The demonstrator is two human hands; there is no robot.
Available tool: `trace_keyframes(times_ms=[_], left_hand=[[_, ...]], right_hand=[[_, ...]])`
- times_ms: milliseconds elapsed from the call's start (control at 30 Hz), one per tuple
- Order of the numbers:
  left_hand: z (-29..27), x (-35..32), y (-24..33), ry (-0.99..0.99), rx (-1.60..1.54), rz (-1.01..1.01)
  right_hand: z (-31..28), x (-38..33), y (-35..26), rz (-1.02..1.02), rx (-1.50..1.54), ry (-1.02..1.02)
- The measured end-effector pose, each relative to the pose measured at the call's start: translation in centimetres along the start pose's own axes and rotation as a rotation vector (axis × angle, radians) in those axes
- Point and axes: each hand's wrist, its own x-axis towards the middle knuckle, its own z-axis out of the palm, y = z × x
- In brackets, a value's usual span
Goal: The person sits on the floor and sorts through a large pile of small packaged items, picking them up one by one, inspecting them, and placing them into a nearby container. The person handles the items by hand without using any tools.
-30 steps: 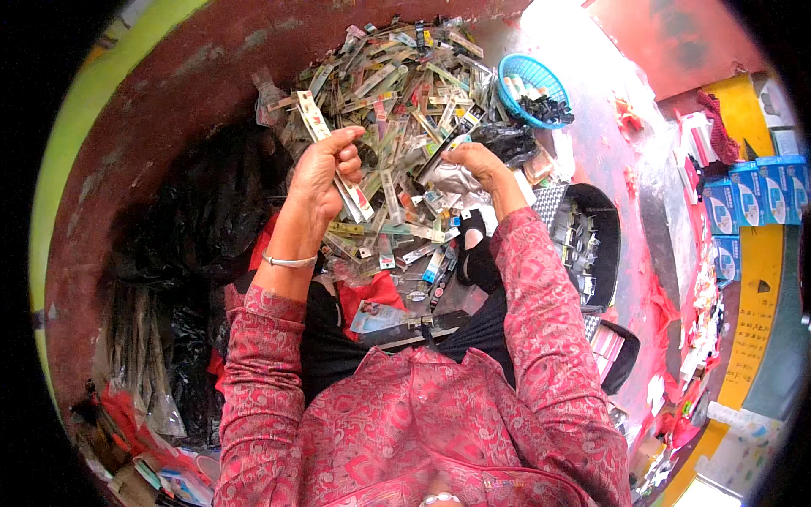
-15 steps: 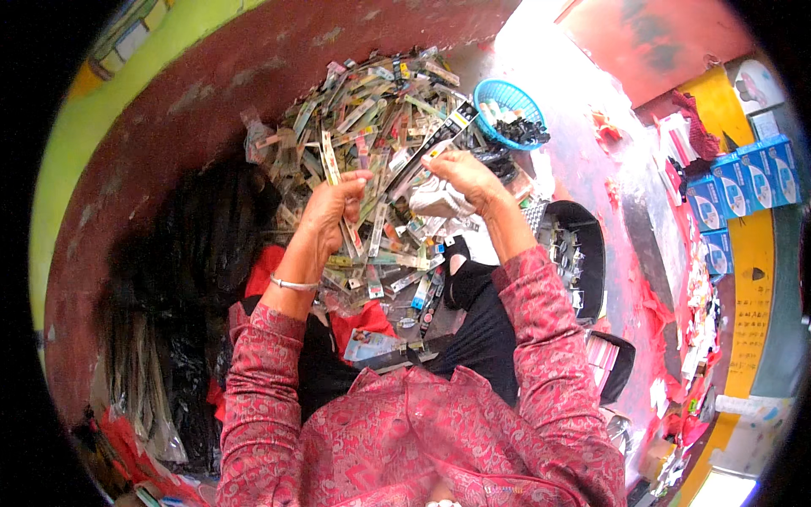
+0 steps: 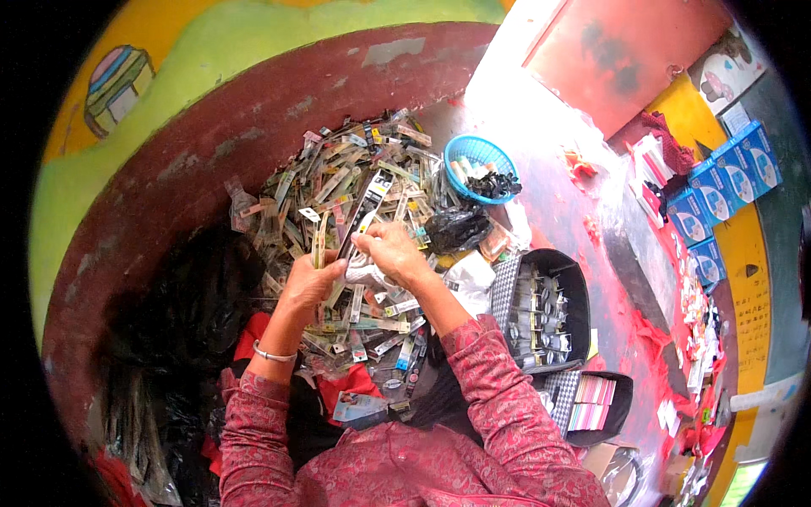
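Note:
My left hand (image 3: 306,283) is closed on a narrow clear packet (image 3: 319,240) with a pale yellowish strip, which stands up from the fingers. My right hand (image 3: 395,253) is pinched at the lower part of a long, black-and-white flat packet (image 3: 370,199); that packet's lower end comes close to my left thumb, and I cannot tell whether they touch. Under both hands spreads a big heap of similar slim plastic packets (image 3: 334,182) with coloured labels. Below my right hand lies a bunched white cloth (image 3: 363,272), partly covered.
A blue basket (image 3: 459,155) with white and black items stands beyond the heap, near a black plastic bag (image 3: 460,228). At right sit a checked black case (image 3: 583,291) of metallic pieces and another with striped packs (image 3: 593,399). A maroon wall (image 3: 203,139) curves behind.
My right hand has come left and down toward my left hand, bringing the black-and-white packet with it. The view has shifted, showing more of the wall and both cases.

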Motion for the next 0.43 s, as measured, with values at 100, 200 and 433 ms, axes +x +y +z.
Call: trace_keyframes(times_ms=[100,200,433], left_hand=[[-0.8,-0.2,-0.5,0.054,0.133,0.058],[-0.9,-0.5,-0.4,0.026,0.136,0.067],[-2.0,-0.6,0.1,-0.043,-0.083,-0.050]], right_hand=[[0.3,-0.5,-0.5,0.066,0.011,-0.037],[1.2,0.2,1.4,0.042,0.284,-0.005],[-1.4,0.9,0.3,0.135,0.583,0.207]])
